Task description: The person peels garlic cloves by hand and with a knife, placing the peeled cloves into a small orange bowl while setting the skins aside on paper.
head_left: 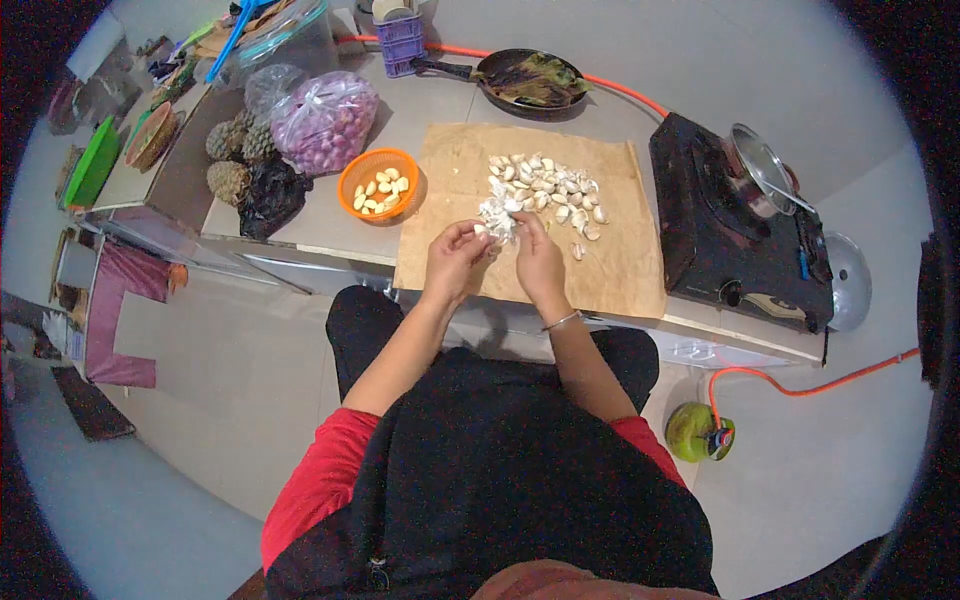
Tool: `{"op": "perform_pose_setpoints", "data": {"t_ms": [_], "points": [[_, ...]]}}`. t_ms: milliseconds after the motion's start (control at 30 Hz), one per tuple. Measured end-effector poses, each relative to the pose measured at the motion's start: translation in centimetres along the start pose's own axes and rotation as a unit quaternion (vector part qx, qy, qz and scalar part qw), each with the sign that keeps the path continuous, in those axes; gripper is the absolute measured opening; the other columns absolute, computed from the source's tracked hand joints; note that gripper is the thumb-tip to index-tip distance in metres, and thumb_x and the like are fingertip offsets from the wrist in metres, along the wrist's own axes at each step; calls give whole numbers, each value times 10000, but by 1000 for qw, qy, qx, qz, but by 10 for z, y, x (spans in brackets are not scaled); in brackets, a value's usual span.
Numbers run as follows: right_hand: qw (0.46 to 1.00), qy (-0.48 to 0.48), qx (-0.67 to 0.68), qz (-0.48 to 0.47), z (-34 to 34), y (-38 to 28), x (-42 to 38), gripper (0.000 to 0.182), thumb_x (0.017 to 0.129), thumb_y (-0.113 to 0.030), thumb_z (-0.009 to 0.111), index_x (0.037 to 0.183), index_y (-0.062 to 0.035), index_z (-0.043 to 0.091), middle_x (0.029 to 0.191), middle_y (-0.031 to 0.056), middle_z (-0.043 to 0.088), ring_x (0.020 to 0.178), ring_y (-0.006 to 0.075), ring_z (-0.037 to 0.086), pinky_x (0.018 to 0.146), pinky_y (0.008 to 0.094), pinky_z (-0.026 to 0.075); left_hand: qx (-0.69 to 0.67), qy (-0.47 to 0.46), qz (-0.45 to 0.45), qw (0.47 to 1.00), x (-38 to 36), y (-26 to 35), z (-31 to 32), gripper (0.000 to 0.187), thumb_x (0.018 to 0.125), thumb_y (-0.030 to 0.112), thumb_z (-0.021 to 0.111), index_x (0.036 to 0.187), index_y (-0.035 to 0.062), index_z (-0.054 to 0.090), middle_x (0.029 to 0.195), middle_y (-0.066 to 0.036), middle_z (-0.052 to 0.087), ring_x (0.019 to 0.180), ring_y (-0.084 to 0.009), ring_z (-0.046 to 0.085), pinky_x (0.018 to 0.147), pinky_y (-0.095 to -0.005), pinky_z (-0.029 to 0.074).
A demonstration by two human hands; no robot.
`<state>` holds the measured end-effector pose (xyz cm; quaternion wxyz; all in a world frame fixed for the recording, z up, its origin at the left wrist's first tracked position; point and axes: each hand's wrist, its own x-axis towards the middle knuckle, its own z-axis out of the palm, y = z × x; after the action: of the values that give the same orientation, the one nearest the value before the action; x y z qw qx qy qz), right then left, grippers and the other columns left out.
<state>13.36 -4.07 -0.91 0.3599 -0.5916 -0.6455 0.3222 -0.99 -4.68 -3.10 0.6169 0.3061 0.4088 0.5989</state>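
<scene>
My left hand pinches a pale garlic clove between thumb and fingertips, over the near part of a brown paper sheet. Close beside it, my right hand has its fingers bent together at a heap of white garlic skins; whatever is between them is too small to make out. Just beyond both hands, unpeeled garlic cloves lie spread on the paper. To the left stands an orange basket with several peeled cloves inside.
A black gas stove carrying a metal pot stands at the right. Behind the paper sits a frying pan. A bag of shallots, pineapples and a black plastic bag occupy the left. An orange hose reaches a green gas cylinder.
</scene>
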Motion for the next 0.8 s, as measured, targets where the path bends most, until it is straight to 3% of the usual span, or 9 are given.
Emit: {"op": "perform_pose_setpoints", "data": {"t_ms": [167,267,367,467,567,667,800], "points": [[999,-40,-19,26,-15,2,14,291,953,-286,369,1195,-182,492,985,208,630,966,400,586,799,473,449,-26,-33,-7,999,-4,8,1,260,852,-21,584,1110,-23,554,935,-107,632,865,-149,629,749,-237,523],[996,-4,-73,50,-15,7,18,288,955,-286,367,1186,-163,487,1045,199,620,1004,405,569,826,478,438,-74,-54,-25,995,0,6,-3,274,853,-33,575,1126,-23,550,957,-113,628,915,-156,623,779,-234,524],[999,-2,-34,-20,-6,34,26,286,954,-267,395,1204,-142,459,959,174,636,871,360,620,733,433,472,-92,-70,-39,993,5,2,-9,282,863,-2,559,1142,-28,539,1018,-123,612,941,-180,613,815,-265,516],[976,-79,193,60,-3,31,25,270,961,-237,411,1212,-140,433,751,68,554,609,172,538,527,295,430,-81,-60,-34,994,6,0,-7,271,865,14,557,1132,-29,539,1037,-126,608,928,-186,613,809,-284,519],[866,-277,404,100,-25,-12,6,257,969,-217,409,1215,-142,410,660,-45,371,530,34,318,428,181,262,-69,-37,-39,996,4,3,-5,227,849,-15,585,1075,-20,566,969,-106,631,877,-160,623,777,-246,524],[881,-280,373,81,-19,-14,4,234,980,-217,379,1200,-148,422,649,-68,329,493,18,262,409,163,201,-48,-27,-37,998,0,7,-4,198,838,-23,608,1034,-15,588,922,-89,647,841,-143,630,757,-231,522],[843,-310,419,133,-31,-17,6,239,983,-231,367,1202,-158,429,646,-68,337,492,21,267,399,166,202,25,-17,-1,1000,-5,17,1,178,830,-9,627,1007,-11,605,919,-84,652,820,-136,629,741,-243,519]]}}
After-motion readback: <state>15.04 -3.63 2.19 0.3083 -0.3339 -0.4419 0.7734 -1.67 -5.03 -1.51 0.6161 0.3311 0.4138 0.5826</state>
